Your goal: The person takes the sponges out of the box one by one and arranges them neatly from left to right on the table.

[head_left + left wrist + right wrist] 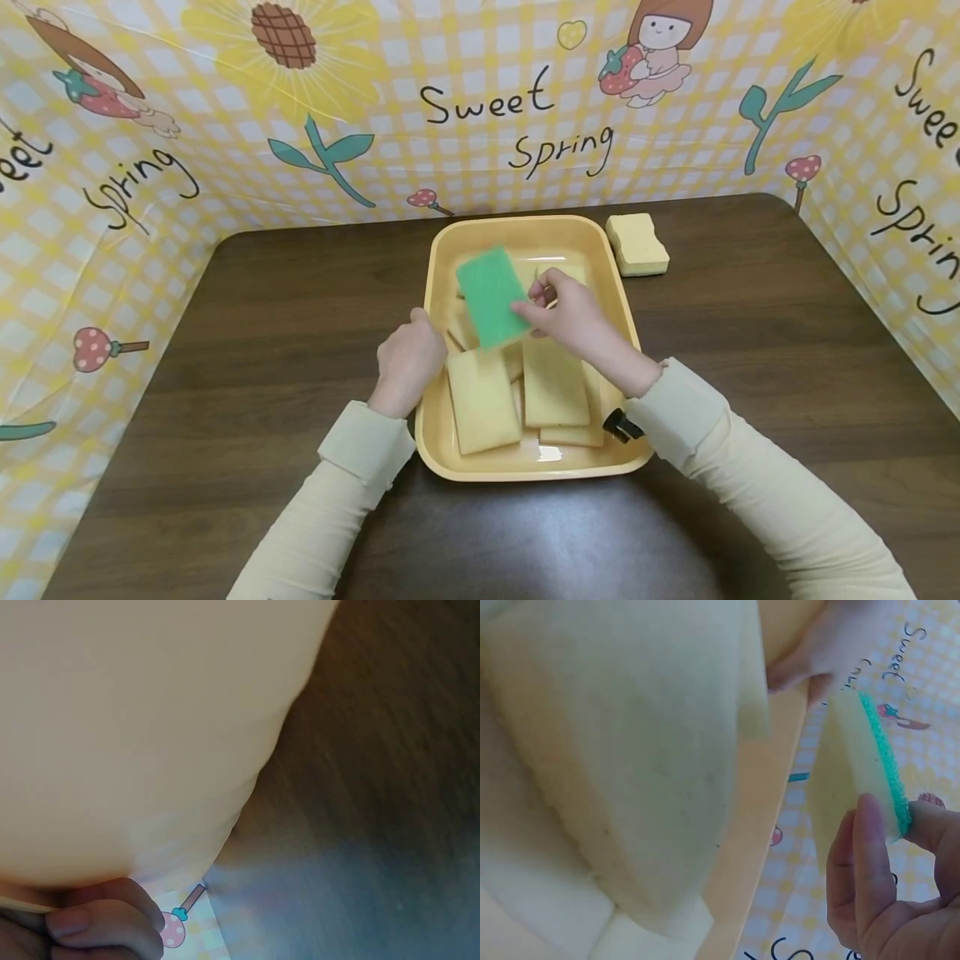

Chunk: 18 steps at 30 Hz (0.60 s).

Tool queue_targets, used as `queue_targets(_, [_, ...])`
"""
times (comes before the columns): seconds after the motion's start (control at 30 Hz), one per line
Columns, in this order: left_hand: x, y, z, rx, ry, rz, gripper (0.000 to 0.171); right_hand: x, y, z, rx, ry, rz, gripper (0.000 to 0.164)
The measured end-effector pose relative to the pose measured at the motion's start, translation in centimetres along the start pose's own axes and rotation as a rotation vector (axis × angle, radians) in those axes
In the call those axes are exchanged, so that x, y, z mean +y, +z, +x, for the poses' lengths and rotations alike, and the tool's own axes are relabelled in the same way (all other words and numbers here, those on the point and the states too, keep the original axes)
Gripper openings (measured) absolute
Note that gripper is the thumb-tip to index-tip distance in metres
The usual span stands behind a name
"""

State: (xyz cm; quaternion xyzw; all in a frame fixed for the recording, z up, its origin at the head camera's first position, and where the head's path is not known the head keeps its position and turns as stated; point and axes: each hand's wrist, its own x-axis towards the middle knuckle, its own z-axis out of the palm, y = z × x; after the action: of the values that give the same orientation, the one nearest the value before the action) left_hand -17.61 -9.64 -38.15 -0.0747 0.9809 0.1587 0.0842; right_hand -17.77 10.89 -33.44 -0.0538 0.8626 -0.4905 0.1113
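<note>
My right hand (570, 312) pinches a scouring sponge (491, 292) by one edge, thumb against its green face. Seen from the right wrist, the fingers press the sponge's pale yellow foam side (836, 769). The sponge is held tilted over a yellow plastic basin (525, 477). At the basin's left side, my left hand (411, 354) grips the rim; its curled fingers (109, 919) show against the outer wall in the left wrist view. Several sponges lie in the basin yellow side up, among them a front left one (483, 404) and one beside it (555, 383), partly overlapping others.
Outside the basin's back right corner, another sponge (637, 243) lies yellow side up on the dark wooden table (300, 333). A yellow checked cloth (480, 100) with printed flowers and lettering stands round the back and sides. A black strap piece (622, 425) sits at the right cuff.
</note>
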Motion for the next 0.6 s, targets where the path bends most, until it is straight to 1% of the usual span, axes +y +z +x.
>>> queue_targets(0.17, [-0.3, 0.0, 0.0, 0.005, 0.002, 0.007, 0.022, -0.6, -1.2, 0.1, 0.027, -0.007, 0.047, 0.025])
queue_targets(0.4, [-0.3, 0.0, 0.0, 0.004, 0.005, 0.0, 0.024, -0.7, -3.8, 0.5, 0.074, 0.034, 0.021, 0.031])
queue_targets(0.5, [-0.2, 0.1, 0.0, 0.003, 0.004, 0.002, 0.023, -0.7, -5.2, 0.6, 0.114, 0.033, 0.055, 0.033])
queue_targets(0.6, [0.0, 0.1, 0.0, -0.002, 0.011, 0.007, 0.023, -0.5, -6.7, 0.8, 0.183, 0.037, 0.07, 0.033])
